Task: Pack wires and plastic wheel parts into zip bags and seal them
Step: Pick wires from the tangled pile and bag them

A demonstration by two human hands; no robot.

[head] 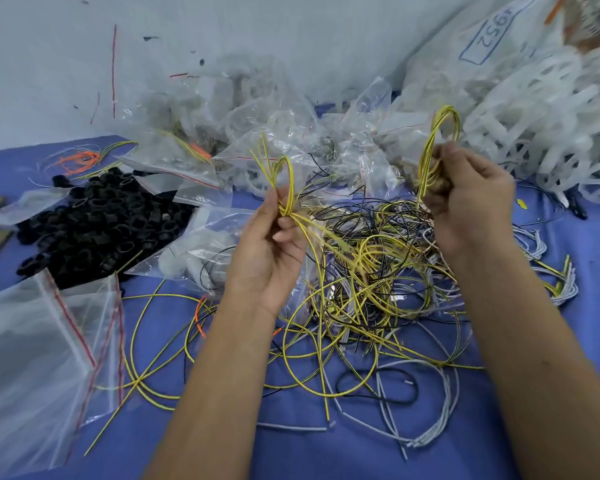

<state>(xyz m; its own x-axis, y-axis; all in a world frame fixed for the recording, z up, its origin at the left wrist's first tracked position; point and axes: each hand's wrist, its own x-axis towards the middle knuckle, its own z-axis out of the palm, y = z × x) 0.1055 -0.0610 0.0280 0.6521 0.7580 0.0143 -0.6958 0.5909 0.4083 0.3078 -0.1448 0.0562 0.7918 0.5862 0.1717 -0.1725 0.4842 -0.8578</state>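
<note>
A tangled heap of yellow, black and grey wires [368,282] lies on the blue table [291,455]. My left hand [274,247] pinches a small bunch of yellow wires [286,178] above the heap; their loop and loose ends stick up past the fingers. My right hand [465,199] grips a folded loop of yellow wires [442,133], raised at the heap's right. Empty zip bags [42,362] with red seal strips lie at the front left. White plastic wheel parts [541,109] are piled at the back right.
A heap of black plastic rings [101,220] sits at the left. Filled and crumpled clear bags [257,133] are stacked along the back against the white wall. A large white sack [492,39] with a number on it leans at the top right. Orange wires [80,157] lie at the far left.
</note>
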